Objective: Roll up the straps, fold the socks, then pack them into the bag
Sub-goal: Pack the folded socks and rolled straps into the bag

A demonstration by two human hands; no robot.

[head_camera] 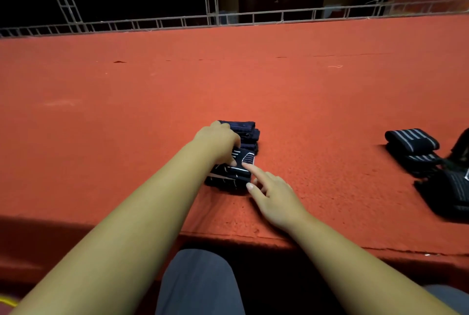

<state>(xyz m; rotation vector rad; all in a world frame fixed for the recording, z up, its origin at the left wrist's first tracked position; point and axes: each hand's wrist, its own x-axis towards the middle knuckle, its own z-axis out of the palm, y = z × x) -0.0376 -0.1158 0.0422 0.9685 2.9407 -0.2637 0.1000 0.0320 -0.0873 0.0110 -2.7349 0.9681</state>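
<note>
A folded stack of dark navy socks [247, 134] lies on the red carpeted platform [152, 101], with a black sock bearing white markings [229, 175] at its near end. My left hand [219, 141] rests on top of the stack, fingers curled down over the marked sock. My right hand [272, 194] comes from the right, its index finger stretched out and touching the marked sock, thumb by the sock's near edge. Two rolled black straps with grey stripes [412, 146] lie at the far right. A black bag [449, 193] sits next to them, partly cut off by the frame edge.
The platform's near edge [253, 237] runs just in front of my knees, which wear grey trousers [200, 281]. A metal truss railing [228, 19] borders the far side. Bare carpet stretches left and beyond the socks.
</note>
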